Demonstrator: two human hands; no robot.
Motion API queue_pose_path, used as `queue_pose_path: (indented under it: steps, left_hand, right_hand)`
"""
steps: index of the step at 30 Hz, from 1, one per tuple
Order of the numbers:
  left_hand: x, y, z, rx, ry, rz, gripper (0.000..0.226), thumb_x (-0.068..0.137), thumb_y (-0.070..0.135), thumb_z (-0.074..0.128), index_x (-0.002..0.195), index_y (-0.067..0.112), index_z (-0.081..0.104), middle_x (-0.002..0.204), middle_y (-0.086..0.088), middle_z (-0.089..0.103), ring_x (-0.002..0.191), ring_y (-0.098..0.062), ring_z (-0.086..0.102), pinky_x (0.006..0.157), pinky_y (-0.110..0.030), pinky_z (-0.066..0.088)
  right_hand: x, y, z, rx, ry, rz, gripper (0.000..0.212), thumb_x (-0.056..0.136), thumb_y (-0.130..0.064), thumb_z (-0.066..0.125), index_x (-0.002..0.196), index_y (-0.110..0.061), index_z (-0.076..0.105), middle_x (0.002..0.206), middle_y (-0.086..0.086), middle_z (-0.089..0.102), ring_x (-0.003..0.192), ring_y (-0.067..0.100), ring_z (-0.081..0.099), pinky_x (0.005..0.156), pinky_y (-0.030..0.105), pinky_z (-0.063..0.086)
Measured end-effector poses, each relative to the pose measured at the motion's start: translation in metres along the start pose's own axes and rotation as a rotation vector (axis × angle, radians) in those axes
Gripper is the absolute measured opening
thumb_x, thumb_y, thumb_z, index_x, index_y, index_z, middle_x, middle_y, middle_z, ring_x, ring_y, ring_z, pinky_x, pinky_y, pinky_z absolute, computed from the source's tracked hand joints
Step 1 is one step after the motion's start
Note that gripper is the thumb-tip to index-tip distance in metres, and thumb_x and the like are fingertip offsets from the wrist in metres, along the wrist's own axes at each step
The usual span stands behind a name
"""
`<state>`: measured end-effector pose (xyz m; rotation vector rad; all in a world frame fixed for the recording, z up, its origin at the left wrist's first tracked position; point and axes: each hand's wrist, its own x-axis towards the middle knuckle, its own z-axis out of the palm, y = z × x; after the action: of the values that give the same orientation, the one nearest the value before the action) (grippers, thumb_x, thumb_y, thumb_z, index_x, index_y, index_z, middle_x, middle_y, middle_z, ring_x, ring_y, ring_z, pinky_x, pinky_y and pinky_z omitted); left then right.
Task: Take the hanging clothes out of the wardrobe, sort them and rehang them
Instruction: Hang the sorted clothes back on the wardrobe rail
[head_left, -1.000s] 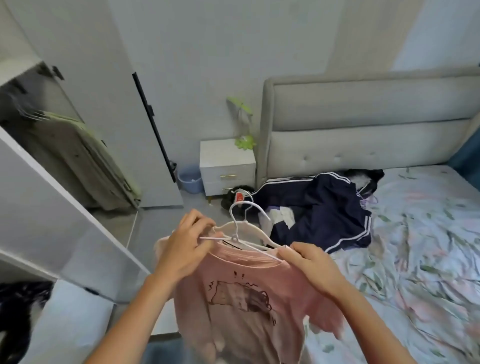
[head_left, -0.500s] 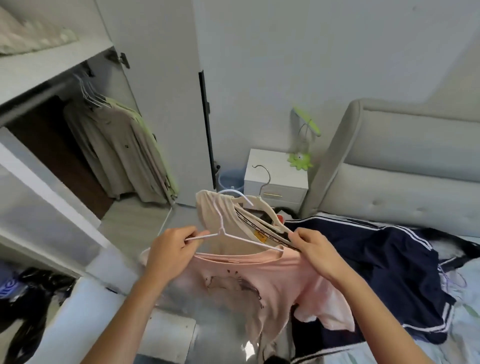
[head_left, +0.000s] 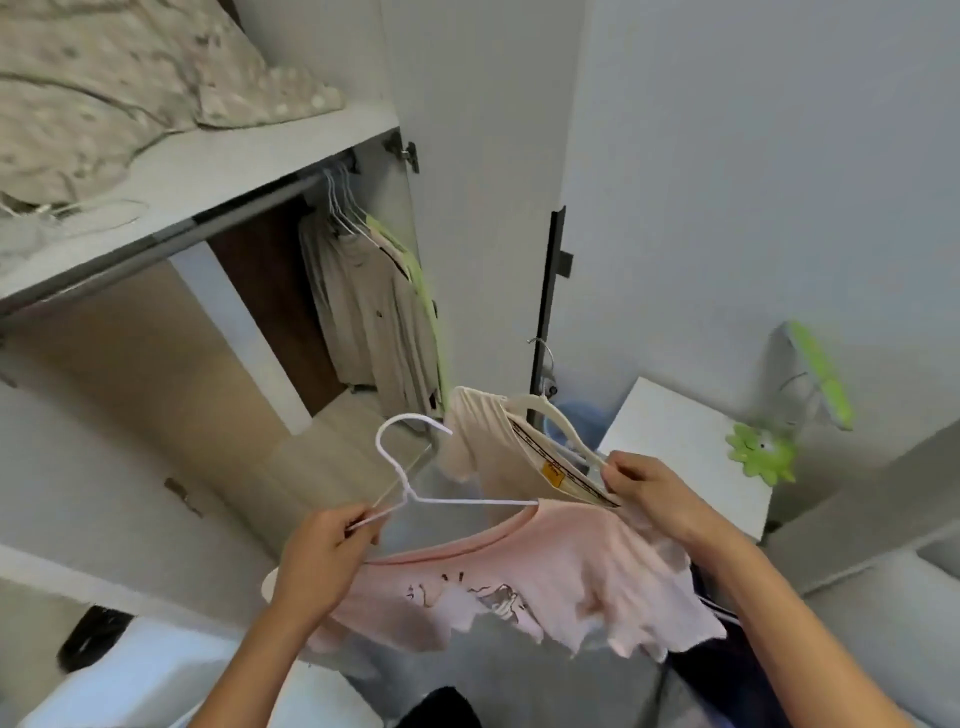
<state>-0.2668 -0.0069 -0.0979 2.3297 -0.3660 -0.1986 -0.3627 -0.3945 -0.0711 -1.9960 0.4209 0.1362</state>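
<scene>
- The pink T-shirt (head_left: 519, 577) hangs low in front of the person, its collar on a thin white wire hanger (head_left: 415, 467) whose hook curls up toward the open wardrobe.
- The left hand (head_left: 317, 561) is pinched shut on the left end of that hanger's arm; the shirt's left shoulder droops under the palm.
- The right hand (head_left: 660, 499) is closed on the collar of a cream T-shirt (head_left: 498, 457), which sits on a cream plastic hanger (head_left: 550, 415), and seems to grip the pink shirt's right shoulder too — how much of each it holds cannot be told.
- Beyond the hands the wardrobe rail (head_left: 171, 234) runs under a shelf (head_left: 249, 156) piled with patterned bedding (head_left: 130, 78); a few beige garments (head_left: 369, 306) hang bunched at its right end, with bare rail to their left.
- A white nightstand (head_left: 685, 452) with a green lamp (head_left: 769, 452) stands to the right, well clear of the path.
- The step in hand looks like rehanging; to do it well the person would lift one hanger at a time, keep its hook upright and facing the rail, and steady the collar so the shirt does not slide off the wire — then set like beside like.
</scene>
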Motion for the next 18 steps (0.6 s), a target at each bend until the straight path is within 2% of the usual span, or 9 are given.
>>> queue_pose_path:
  steps: [2, 6, 9, 11, 15, 18]
  left_hand:
    - [0.017, -0.015, 0.002, -0.042, 0.048, -0.080, 0.042, 0.100, 0.022, 0.068, 0.060, 0.028, 0.057, 0.053, 0.011, 0.055, 0.051, -0.009, 0.047, 0.057, -0.033, 0.039]
    - [0.058, -0.032, 0.010, -0.007, 0.141, -0.262, 0.030, 0.097, 0.031, 0.066, 0.070, 0.024, 0.057, 0.053, 0.007, 0.052, 0.055, -0.020, 0.047, 0.057, -0.036, 0.038]
    - [0.092, -0.032, 0.009, 0.000, 0.174, -0.380, 0.042, 0.099, 0.036, 0.063, 0.060, 0.023, 0.054, 0.051, 0.009, 0.053, 0.055, -0.018, 0.050, 0.055, -0.033, 0.032]
    - [0.116, -0.027, 0.004, 0.019, 0.174, -0.467, 0.045, 0.100, 0.040, 0.063, 0.060, 0.020, 0.055, 0.052, 0.011, 0.055, 0.059, -0.018, 0.055, 0.056, -0.031, 0.034]
    - [0.157, -0.032, -0.011, -0.001, 0.220, -0.612, 0.048, 0.100, 0.049, 0.061, 0.070, 0.012, 0.060, 0.051, 0.007, 0.056, 0.064, -0.024, 0.060, 0.059, -0.032, 0.037]
    - [0.178, -0.037, -0.023, -0.090, 0.283, -0.680, 0.049, 0.100, 0.049, 0.064, 0.073, 0.007, 0.062, 0.046, 0.004, 0.051, 0.060, -0.027, 0.055, 0.060, -0.034, 0.037]
  right_hand:
    - [0.039, -0.008, -0.008, -0.015, -0.026, -0.014, 0.035, 0.109, -0.016, 0.054, 0.074, -0.015, 0.049, 0.068, -0.004, 0.041, 0.066, 0.011, 0.035, 0.064, 0.033, 0.028]
    - [0.112, -0.034, -0.005, -0.054, -0.099, -0.043, 0.036, 0.109, -0.020, 0.053, 0.074, -0.017, 0.045, 0.069, -0.005, 0.038, 0.067, 0.012, 0.033, 0.065, 0.033, 0.025]
    - [0.158, -0.050, 0.005, -0.036, -0.130, -0.053, 0.036, 0.108, -0.016, 0.053, 0.073, -0.017, 0.043, 0.064, -0.011, 0.037, 0.061, 0.006, 0.032, 0.058, 0.021, 0.028]
    - [0.186, -0.064, 0.010, -0.039, -0.143, -0.069, 0.035, 0.109, -0.013, 0.052, 0.075, -0.015, 0.043, 0.062, -0.013, 0.036, 0.057, 0.003, 0.030, 0.054, 0.016, 0.029]
    - [0.238, -0.085, 0.020, -0.056, -0.175, -0.095, 0.034, 0.109, -0.016, 0.050, 0.076, -0.015, 0.045, 0.061, -0.016, 0.038, 0.057, 0.002, 0.032, 0.054, 0.017, 0.028]
    - [0.276, -0.104, 0.031, -0.078, -0.195, -0.140, 0.035, 0.109, -0.022, 0.052, 0.075, -0.017, 0.046, 0.065, -0.012, 0.041, 0.061, 0.005, 0.036, 0.060, 0.024, 0.030]
